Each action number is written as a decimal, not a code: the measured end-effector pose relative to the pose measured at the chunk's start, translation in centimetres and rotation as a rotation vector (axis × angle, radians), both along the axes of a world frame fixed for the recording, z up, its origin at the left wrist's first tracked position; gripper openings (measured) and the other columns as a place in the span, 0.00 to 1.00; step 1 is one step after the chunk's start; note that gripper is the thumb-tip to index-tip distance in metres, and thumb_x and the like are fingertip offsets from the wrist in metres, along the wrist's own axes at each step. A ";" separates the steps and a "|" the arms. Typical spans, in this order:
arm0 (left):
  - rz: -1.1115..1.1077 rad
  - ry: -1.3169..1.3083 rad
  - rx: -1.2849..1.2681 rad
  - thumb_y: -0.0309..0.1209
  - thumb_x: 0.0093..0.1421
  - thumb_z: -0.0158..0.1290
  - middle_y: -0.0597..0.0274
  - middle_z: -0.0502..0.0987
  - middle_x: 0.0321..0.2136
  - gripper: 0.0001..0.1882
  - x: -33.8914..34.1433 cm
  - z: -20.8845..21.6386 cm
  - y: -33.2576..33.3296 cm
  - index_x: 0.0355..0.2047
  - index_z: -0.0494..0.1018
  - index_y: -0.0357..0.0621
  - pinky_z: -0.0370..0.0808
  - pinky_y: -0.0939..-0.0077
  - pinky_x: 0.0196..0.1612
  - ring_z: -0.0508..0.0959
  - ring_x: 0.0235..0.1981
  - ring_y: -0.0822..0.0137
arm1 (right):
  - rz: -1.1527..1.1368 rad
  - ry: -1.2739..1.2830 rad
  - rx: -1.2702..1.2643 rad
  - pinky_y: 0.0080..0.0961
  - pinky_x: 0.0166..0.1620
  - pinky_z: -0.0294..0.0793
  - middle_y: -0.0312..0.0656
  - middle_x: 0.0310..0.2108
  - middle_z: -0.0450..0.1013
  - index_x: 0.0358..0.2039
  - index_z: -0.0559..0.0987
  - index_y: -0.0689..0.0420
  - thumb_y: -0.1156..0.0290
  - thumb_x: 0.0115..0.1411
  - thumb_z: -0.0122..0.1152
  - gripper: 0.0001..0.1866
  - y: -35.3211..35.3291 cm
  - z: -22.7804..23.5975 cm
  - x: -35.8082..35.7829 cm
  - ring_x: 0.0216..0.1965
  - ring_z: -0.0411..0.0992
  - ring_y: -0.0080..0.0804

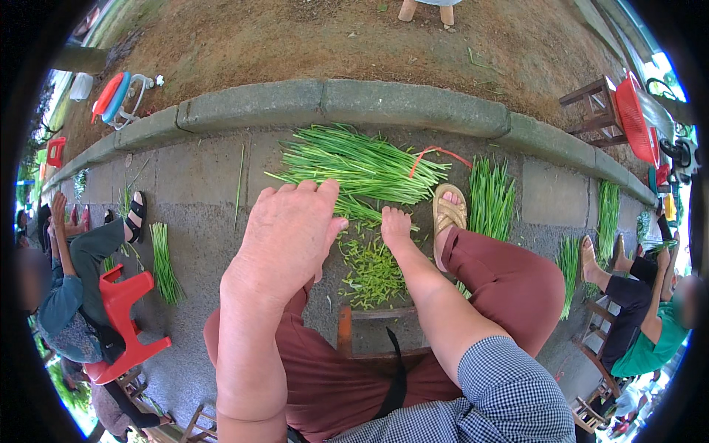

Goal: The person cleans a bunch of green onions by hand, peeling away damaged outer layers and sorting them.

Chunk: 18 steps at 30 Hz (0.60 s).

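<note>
While facing long green stalks [347, 164] heaped on the paving [196, 229] beside the kerb [251, 105], holds the left hand [286, 230] with fingers bent partway, curls the right hand [397, 224] near the stalks, cannot tell whether gripping anything; has chopped green pieces [371, 275] beside the right forearm [442, 292]

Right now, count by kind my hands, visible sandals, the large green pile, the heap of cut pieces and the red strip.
Left hand and right hand: 2
Gold sandal: 1
Large green stalk pile: 1
Heap of cut pieces: 1
Red strip: 1
Total: 6
</note>
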<state>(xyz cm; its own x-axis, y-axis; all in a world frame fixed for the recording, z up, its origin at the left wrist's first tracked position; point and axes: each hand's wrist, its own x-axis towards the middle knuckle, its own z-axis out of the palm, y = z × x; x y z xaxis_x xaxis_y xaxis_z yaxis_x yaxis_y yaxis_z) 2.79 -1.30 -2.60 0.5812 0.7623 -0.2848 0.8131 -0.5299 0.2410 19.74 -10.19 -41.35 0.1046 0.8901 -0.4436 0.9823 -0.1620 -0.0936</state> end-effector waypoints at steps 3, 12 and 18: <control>0.000 -0.006 0.012 0.34 0.55 0.56 0.49 0.76 0.32 0.19 -0.1 0.1 0.2 0.45 0.69 0.39 0.73 0.59 0.40 0.77 0.36 0.49 | -0.094 0.092 -0.031 0.42 0.43 0.73 0.48 0.35 0.73 0.40 0.70 0.57 0.70 0.55 0.55 0.12 -0.3 -0.4 0.5 0.39 0.75 0.45; 0.119 -0.022 -0.012 0.35 0.57 0.53 0.46 0.77 0.37 0.20 -1.7 1.2 0.8 0.47 0.69 0.38 0.72 0.56 0.43 0.76 0.40 0.46 | 0.018 0.316 -0.183 0.40 0.44 0.74 0.49 0.39 0.76 0.38 0.78 0.59 0.53 0.49 0.67 0.23 1.2 4.1 2.0 0.41 0.75 0.46; 0.197 -0.094 0.044 0.38 0.59 0.51 0.46 0.77 0.38 0.20 -3.7 0.8 1.5 0.48 0.69 0.40 0.72 0.55 0.44 0.76 0.41 0.46 | 0.084 0.375 -0.532 0.35 0.33 0.71 0.45 0.29 0.76 0.32 0.78 0.64 0.56 0.51 0.66 0.21 7.5 12.1 3.4 0.29 0.74 0.38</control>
<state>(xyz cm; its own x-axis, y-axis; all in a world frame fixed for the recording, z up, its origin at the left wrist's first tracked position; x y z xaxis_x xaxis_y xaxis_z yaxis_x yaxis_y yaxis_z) -0.91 0.24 -1.85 0.4426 0.8740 -0.2006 0.8768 -0.3750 0.3010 23.11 -2.70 -29.21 -0.2028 0.5376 -0.8184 0.9102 -0.2048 -0.3600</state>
